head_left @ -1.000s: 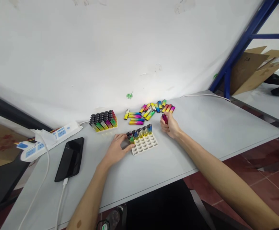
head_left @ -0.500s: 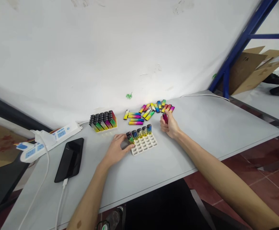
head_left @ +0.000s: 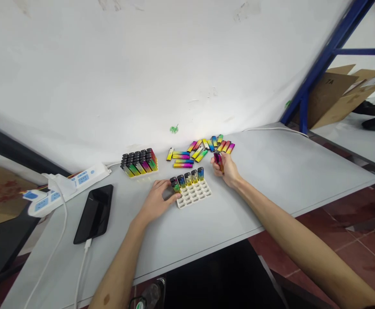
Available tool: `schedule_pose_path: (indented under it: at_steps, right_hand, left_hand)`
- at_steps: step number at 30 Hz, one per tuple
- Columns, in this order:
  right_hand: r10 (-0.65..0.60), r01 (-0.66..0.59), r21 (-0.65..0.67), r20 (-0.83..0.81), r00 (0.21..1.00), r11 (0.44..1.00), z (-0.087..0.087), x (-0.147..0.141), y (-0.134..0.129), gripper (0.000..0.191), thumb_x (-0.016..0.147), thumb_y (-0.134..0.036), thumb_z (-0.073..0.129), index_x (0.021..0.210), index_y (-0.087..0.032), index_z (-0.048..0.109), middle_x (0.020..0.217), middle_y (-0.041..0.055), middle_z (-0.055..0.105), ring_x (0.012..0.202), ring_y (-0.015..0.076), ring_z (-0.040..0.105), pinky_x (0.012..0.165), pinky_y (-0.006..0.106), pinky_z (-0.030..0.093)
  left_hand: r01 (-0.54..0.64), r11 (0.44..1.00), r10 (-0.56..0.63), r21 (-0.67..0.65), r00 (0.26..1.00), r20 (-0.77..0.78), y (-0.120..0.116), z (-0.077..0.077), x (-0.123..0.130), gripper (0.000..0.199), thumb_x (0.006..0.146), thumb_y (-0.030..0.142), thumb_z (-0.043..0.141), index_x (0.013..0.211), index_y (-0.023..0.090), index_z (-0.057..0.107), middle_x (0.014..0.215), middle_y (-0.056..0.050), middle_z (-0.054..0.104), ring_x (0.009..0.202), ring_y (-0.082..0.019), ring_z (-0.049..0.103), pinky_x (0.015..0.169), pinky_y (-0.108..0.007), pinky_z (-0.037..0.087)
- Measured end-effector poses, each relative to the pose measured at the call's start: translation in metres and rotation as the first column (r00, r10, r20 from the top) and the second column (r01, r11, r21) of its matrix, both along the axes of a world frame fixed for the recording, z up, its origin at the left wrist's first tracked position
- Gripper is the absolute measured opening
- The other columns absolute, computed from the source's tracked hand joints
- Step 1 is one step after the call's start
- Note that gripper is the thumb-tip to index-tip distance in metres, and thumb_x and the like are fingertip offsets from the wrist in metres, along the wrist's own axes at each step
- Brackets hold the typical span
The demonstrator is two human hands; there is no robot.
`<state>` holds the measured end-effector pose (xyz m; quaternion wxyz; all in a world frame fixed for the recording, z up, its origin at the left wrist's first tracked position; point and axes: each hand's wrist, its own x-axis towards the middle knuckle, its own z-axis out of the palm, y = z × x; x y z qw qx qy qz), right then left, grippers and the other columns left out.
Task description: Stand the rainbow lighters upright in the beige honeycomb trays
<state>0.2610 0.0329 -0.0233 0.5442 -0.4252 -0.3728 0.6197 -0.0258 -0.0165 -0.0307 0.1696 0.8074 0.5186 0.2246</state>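
A white slotted tray [head_left: 196, 194] lies on the table, with several lighters upright along its back row and a green-yellow lighter [head_left: 176, 187] in front at its left end. My left hand [head_left: 158, 200] is at the tray's left side, thumb and fingers spread around that end lighter and touching it. To the right of the tray, raised off the table, my right hand [head_left: 226, 168] grips a purple-red lighter [head_left: 219, 160]. Loose colourful lighters [head_left: 182, 161] lie behind the tray near the wall.
A full block of upright lighters [head_left: 139, 163] stands at the back left. Further left are a black phone [head_left: 93, 213] on a white cable and a white power strip [head_left: 78, 184]. Cardboard boxes [head_left: 335, 96] sit behind a blue metal frame [head_left: 322, 56] at the right.
My right hand has moved slightly left and down towards the tray, and more of the lighter in it now shows. My left hand has stayed at the tray.
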Motion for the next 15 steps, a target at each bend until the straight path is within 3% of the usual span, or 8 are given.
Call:
schedule_pose_path:
  at_steps: [5,8,10,15]
  right_hand:
    - [-0.073,0.006,0.223,0.294,0.953,0.975,0.007,-0.002,-0.008,0.032,0.087,-0.051,0.054,0.080,-0.020,0.057,0.070,-0.0014,0.055,0.059,0.0114,0.051,0.057,0.026,0.040]
    - [-0.183,-0.044,0.381,0.540,0.822,0.923,0.023,0.001,-0.026,0.027,0.085,-0.046,0.063,0.082,-0.020,0.060,0.082,0.0011,0.062,0.075,0.0144,0.056,0.072,0.029,0.044]
    - [-0.237,-0.067,0.418,0.633,0.736,0.906,0.035,0.000,-0.041,0.025,0.085,-0.044,0.065,0.083,-0.019,0.062,0.086,0.0023,0.065,0.075,0.0151,0.056,0.072,0.030,0.045]
    - [-0.102,-0.281,0.427,0.682,0.724,0.860,0.051,-0.024,-0.070,0.021,0.089,-0.037,0.065,0.102,-0.022,0.061,0.085,0.0006,0.071,0.076,0.0164,0.064,0.072,0.030,0.050]
  left_hand:
    - [0.004,1.000,-0.004,0.003,1.000,0.004,0.000,0.000,0.001,0.034,0.088,0.047,0.063,0.107,0.019,0.060,0.109,-0.008,0.064,0.111,-0.027,0.052,0.096,-0.041,0.046]
    - [-0.001,1.000,0.001,-0.001,1.000,-0.008,-0.001,0.001,0.002,0.035,0.088,0.046,0.063,0.107,0.018,0.059,0.107,-0.008,0.064,0.110,-0.027,0.052,0.093,-0.040,0.046]
    - [-0.003,1.000,0.003,0.010,1.000,-0.011,-0.001,0.001,0.003,0.034,0.088,0.046,0.063,0.106,0.018,0.060,0.107,-0.008,0.064,0.109,-0.027,0.052,0.093,-0.040,0.046]
    - [0.034,0.999,-0.035,0.043,0.999,0.009,0.001,0.000,0.002,0.028,0.089,0.044,0.062,0.102,0.019,0.063,0.106,-0.007,0.065,0.108,-0.026,0.052,0.095,-0.039,0.045]
